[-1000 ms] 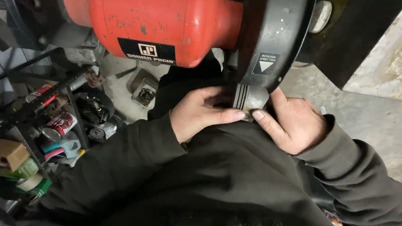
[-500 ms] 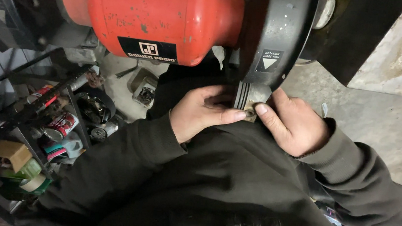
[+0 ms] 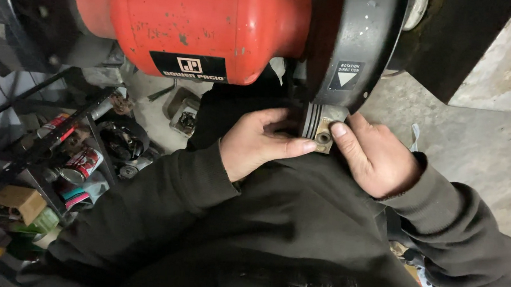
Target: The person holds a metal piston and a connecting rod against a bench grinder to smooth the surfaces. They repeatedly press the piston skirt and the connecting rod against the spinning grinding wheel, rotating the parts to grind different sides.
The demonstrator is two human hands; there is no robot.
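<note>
Both hands pinch a small metal part under the bench grinder's wheel guard.

L to R: wire rack w/ spray cans & clutter at far left; red grinder motor up top; left hand w/ fingers closed, thumb tip pressed on the part's left side; ringed metal part, piston-like, right at the lower edge of the dark wheel guard; right hand clamped on the part's right side, thumb on its face. Concrete floor at right.

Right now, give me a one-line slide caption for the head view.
Both hands, left hand and right hand, press a grooved metal piston against the red bench grinder.
</note>
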